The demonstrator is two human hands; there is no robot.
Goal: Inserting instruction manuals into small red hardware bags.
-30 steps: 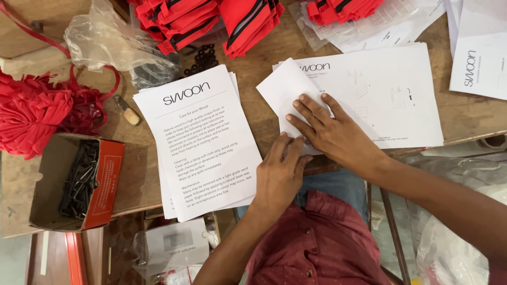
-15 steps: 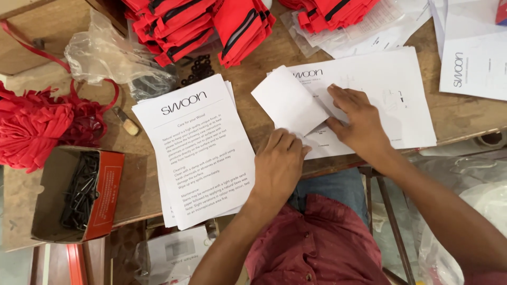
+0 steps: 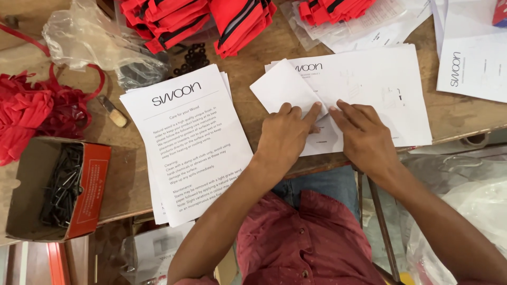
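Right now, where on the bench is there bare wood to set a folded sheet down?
Bare wood shows between the printed stack and the sheets under the folded paper, and left of the stack beside the screw box. Crowded: red bags along the top, both hands (left hand, right hand) mid-bench.

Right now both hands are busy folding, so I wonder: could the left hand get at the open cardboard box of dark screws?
Probably yes: the left hand presses the folded white sheet, and only the flat stack of printed white sheets lies between it and the open cardboard box of dark screws.
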